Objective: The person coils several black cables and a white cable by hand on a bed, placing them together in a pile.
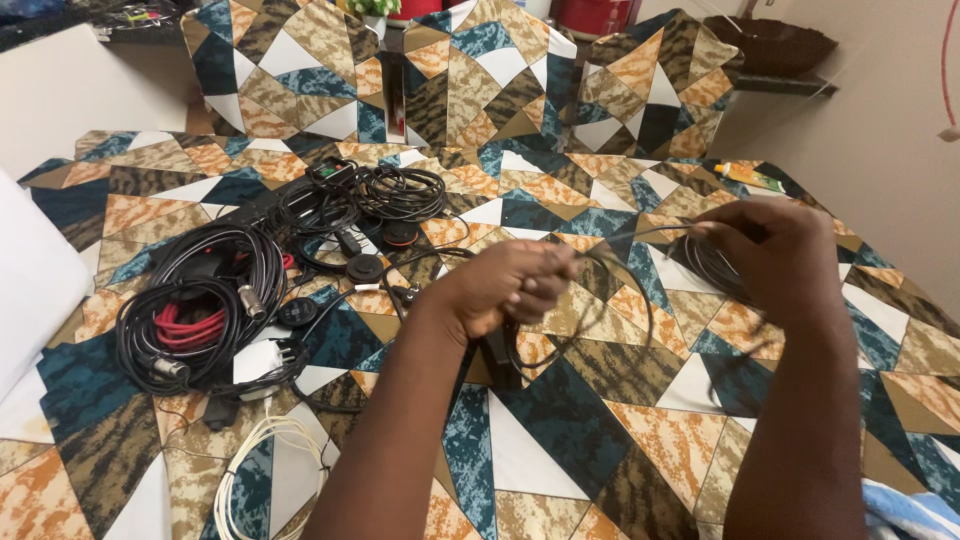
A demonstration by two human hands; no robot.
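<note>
Cable [610, 262] runs sideways between left hand [510, 290] and right hand [770, 255], both clamped on it.

A small tube-like package in orange, green and yellow [748, 177] lies on the far right part of the patterned cloth, near the wall; it is too small and slanted to say more, and it may be a glue or ointment tube. No label, sign or screen can be made out anywhere else in the view.
</note>
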